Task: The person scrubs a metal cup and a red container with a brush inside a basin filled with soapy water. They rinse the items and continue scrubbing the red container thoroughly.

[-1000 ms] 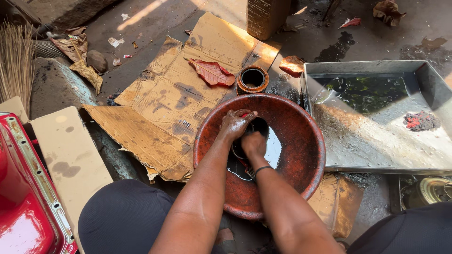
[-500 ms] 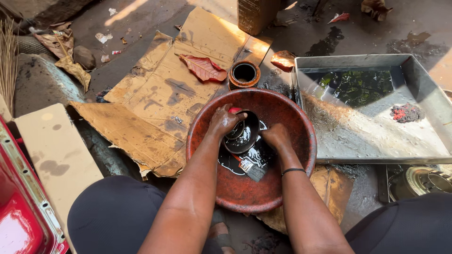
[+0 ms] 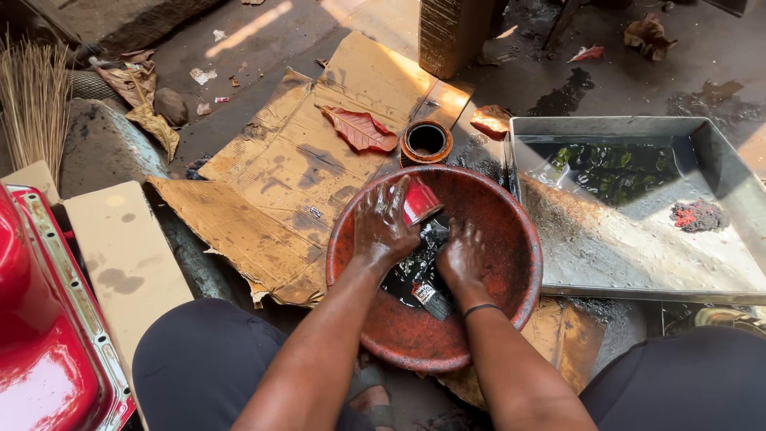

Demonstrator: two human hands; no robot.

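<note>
Gripping a small red cylindrical part point(image 3: 420, 200) at the far rim of the red basin point(image 3: 511, 239), the left hand point(image 3: 383, 227) is oily; the right hand point(image 3: 461, 255) is curled closed on something dark in the basin's black liquid, beside a paintbrush point(image 3: 431, 297); metal tray point(image 3: 638, 255) alongside

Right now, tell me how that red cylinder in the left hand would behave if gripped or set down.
The red cylinder looks wet and oily, like the left hand holding it over the red basin, so it is probably slippery. It seems a rigid metal part, unlikely to flex. Being round, it could roll if laid on its side.
</note>
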